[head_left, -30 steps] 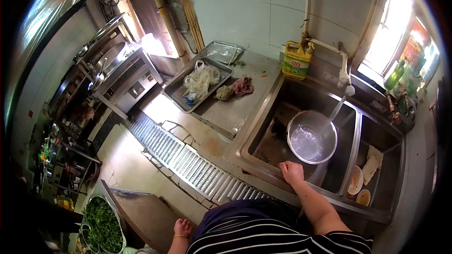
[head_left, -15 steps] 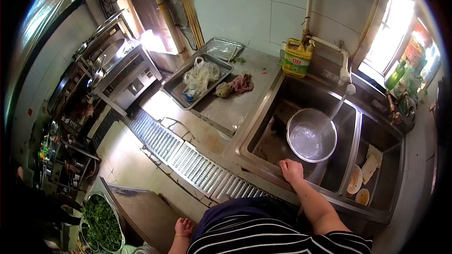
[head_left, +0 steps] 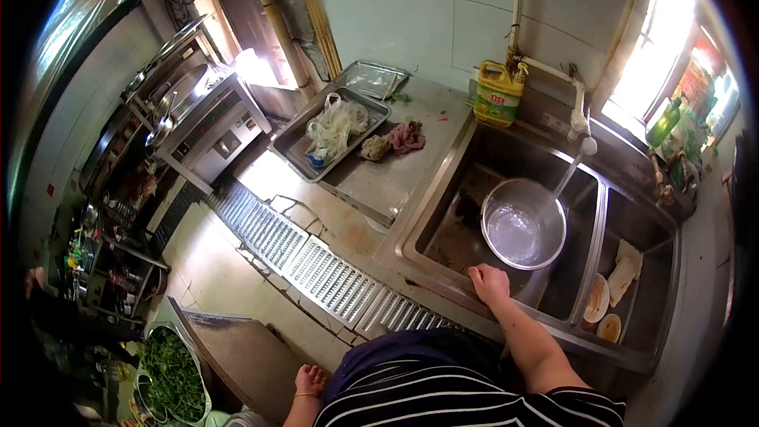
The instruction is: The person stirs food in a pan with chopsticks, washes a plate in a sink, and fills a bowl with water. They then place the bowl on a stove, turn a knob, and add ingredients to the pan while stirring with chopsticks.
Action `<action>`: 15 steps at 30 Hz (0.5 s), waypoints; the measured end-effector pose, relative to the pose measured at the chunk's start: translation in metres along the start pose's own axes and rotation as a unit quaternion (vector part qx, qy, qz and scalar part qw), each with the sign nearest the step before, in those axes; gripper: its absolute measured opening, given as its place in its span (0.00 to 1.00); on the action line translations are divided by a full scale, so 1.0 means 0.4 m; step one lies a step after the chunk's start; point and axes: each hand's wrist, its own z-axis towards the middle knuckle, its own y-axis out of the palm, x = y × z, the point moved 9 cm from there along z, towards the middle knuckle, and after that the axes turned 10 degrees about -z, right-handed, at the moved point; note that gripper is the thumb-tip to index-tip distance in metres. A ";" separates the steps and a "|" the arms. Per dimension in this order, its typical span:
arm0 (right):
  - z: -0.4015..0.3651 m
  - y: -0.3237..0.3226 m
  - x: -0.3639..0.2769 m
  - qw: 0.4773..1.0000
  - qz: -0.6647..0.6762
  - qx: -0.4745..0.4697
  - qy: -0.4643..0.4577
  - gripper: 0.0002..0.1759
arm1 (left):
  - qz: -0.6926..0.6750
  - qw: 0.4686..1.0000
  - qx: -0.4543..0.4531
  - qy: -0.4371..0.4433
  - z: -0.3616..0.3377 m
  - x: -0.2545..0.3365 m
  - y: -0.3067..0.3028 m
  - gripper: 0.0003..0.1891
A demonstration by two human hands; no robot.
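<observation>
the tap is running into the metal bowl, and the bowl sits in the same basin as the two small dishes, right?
Not quite: the head view shows the metal bowl in the larger basin, not with the two small dishes. The tap is running into it.

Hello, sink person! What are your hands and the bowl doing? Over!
Left hand low, empty. Right hand on sink edge. Bowl in sink, tap running into it. Nothing blocking the stream. Over.
</observation>
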 end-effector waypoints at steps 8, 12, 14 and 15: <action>-0.003 -0.007 -0.005 1.000 -0.008 -0.013 0.016 0.20 | 0.013 1.000 -0.011 0.009 -0.012 0.008 0.011 0.11; -0.003 -0.012 -0.009 1.000 -0.006 -0.016 0.018 0.21 | 0.011 1.000 -0.010 0.008 -0.013 0.005 0.010 0.09; -0.004 -0.011 -0.007 1.000 -0.005 -0.018 0.020 0.21 | 0.010 1.000 -0.015 0.003 -0.010 0.003 0.009 0.07; -0.004 -0.008 -0.005 1.000 -0.004 -0.018 0.021 0.21 | 0.009 1.000 -0.021 -0.002 -0.009 0.003 0.010 0.06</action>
